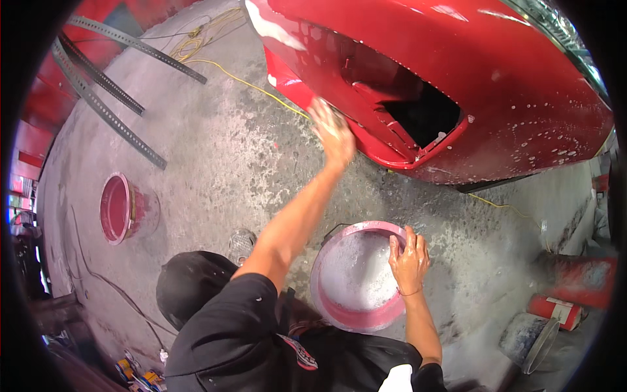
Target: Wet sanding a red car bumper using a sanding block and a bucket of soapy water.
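Observation:
With its fingers stretched out, my left hand [332, 130] lies along the lower edge of a red car bumper [509, 72]; the fingers are slightly blurred. Pale patches, white droplets and a dark opening mark the bumper. My right hand [410, 261] grips the right rim of a pink bucket [353, 319], thumb on the inner side and fingers outside. White, foamy liquid [359, 268] fills much of this bucket, which stands on the floor before me.
A second pink bucket [116, 209] is to the left. Perforated metal bars [117, 124] reach in at upper left. A yellow cord [255, 88] crosses the concrete floor [215, 150] and passes behind the bumper. At lower right lie a tilted grey bucket [526, 340] and a red container [555, 310].

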A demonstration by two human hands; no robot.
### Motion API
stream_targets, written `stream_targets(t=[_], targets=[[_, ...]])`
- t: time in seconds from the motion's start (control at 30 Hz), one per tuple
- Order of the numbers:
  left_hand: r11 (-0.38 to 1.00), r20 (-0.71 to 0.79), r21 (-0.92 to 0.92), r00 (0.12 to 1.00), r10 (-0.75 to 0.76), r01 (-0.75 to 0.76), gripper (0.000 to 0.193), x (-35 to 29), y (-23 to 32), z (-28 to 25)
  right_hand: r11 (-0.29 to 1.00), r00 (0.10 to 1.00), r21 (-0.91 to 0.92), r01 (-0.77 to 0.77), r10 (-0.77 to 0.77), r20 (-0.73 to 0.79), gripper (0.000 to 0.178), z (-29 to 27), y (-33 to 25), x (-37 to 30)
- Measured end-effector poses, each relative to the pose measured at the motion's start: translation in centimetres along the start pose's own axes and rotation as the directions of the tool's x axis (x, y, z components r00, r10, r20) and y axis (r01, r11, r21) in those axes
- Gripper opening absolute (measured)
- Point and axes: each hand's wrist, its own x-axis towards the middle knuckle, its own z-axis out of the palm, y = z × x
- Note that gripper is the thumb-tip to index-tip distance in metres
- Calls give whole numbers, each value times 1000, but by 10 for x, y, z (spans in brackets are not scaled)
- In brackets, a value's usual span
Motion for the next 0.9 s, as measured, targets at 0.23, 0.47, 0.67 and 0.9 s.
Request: stream_targets(t=[0.23,0.47,0.67,0.9], targets=[[916,-182,245,913,364,-316,72,59,-50,-28,999,999,16,50,-50,2,45,1,-27,5],[959,-97,89,956,276,-268,66,97,-49,-30,1000,1000,15,26,-26,-11,45,-2,-11,4],[900,-72,298,932,355,-319,65,42,-43,-4,998,999,-63,31,-33,-26,45,4,-6,5],[945,-62,125,948,313,-303,64,120,-84,-56,998,1000,-67,21,-20,23,46,-3,-17,-1]])
